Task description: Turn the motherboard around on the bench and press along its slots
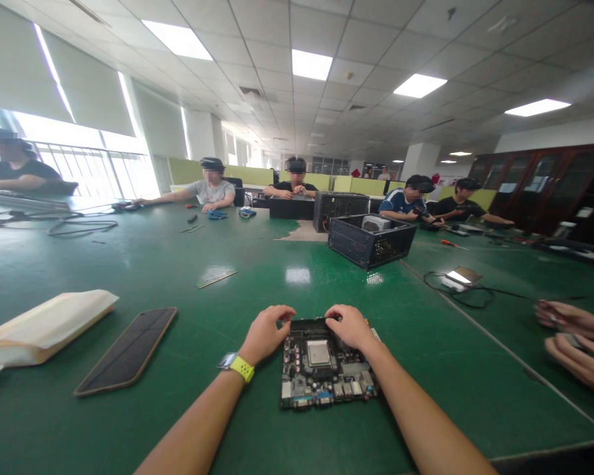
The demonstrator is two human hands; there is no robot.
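A black computer motherboard [321,373] with a square silver chip in its middle lies flat on the green table [202,409] right in front of me. My left hand [266,332], with a yellow-strapped watch on the wrist, grips the board's far left corner. My right hand [350,326] grips the far right corner, fingers curled over the edge.
A phone [129,351] lies face down to the left, beside a padded envelope [44,326]. An open black computer case [371,239] stands further back, another [340,208] behind it. A coiled cable [458,290] lies right. Another person's hands [577,343] rest at the right edge. Several people sit across the table.
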